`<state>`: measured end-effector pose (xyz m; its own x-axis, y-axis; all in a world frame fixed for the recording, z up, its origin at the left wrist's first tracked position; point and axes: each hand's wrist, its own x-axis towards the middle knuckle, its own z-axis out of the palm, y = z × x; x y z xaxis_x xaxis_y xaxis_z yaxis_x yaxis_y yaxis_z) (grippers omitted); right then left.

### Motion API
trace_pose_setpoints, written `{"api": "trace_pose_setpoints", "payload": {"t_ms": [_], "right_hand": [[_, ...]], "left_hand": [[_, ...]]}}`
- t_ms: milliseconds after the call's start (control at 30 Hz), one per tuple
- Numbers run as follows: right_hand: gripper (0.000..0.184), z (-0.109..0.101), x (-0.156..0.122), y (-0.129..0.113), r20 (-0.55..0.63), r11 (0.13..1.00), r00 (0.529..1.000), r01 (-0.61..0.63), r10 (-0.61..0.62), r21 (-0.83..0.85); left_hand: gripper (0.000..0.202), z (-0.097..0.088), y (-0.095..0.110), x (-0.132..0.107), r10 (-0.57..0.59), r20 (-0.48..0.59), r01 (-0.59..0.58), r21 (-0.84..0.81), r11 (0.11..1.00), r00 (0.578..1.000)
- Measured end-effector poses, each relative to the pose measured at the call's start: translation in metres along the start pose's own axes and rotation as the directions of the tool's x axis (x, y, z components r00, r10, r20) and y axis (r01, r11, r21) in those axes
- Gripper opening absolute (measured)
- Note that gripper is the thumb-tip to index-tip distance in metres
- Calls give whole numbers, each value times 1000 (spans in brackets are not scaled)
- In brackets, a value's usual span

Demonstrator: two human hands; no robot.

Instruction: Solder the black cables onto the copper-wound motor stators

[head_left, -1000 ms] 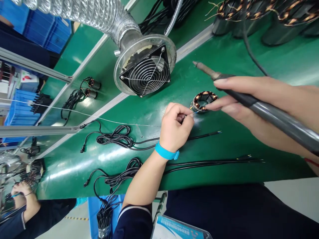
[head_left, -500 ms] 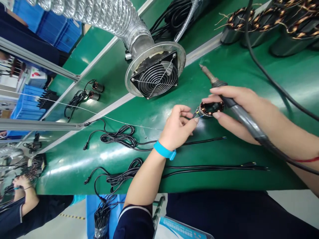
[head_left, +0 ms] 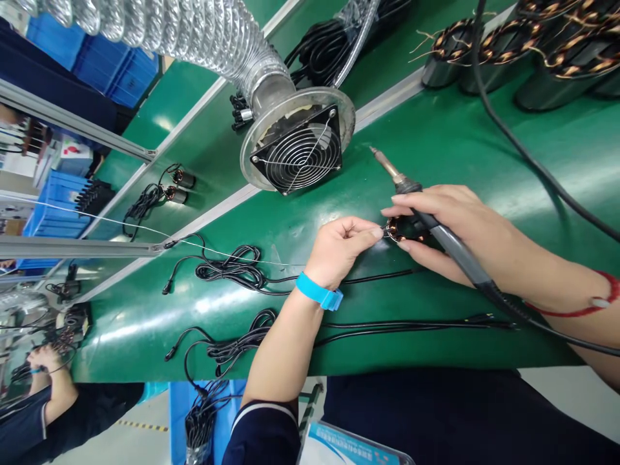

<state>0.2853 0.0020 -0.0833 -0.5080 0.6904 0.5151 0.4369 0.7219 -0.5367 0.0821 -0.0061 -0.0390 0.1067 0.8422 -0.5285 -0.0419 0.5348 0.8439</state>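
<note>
1. copper coil ring point(head_left: 393, 228): it sits on the green worktop point(head_left: 465, 148), between the left fingers and the right fingers.
2. left hand point(head_left: 334, 250): its fingers are pinched together on thin wires point(head_left: 386, 231) at the ring's left side.
3. right hand point(head_left: 465, 216): its fingers grip a soldering iron point(head_left: 448, 242), with fingertips just by the ring.
4. fan point(head_left: 303, 161): it is past the left fingers, well apart.
5. looped black cable point(head_left: 230, 266): it lies left of the left fingers.
</note>
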Motion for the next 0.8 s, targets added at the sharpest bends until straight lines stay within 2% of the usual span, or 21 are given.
{"api": "trace_pose_setpoints", "payload": {"t_ms": [100,267,467,567,667,800], "right_hand": [[53,1,1,-1,-26,999,999,19,-21,-49],[49,3,-1,0,9,998,999,-36,37,-47],[49,4,-2,2,-2,998,1000,-23,23,-61],[46,4,1,2,-34,996,999,-5,2,-89],[41,4,3,2,-77,996,997,1,-8,-92],[28,7,5,-2,-117,995,988,-99,97,-12]], "left_hand": [[38,3,0,-1,14,-28,-14,-1,1000,1000],[45,-3,3,-3,-5,79,2,36,999,997],[36,7,-2,0,25,-6,-25,45,999,1000],[25,8,0,-2,-16,41,16,-6,1000,999],[23,1,4,-3,-69,100,72,-25,997,993],[17,-3,2,-2,-16,213,3,58,998,977]]}}
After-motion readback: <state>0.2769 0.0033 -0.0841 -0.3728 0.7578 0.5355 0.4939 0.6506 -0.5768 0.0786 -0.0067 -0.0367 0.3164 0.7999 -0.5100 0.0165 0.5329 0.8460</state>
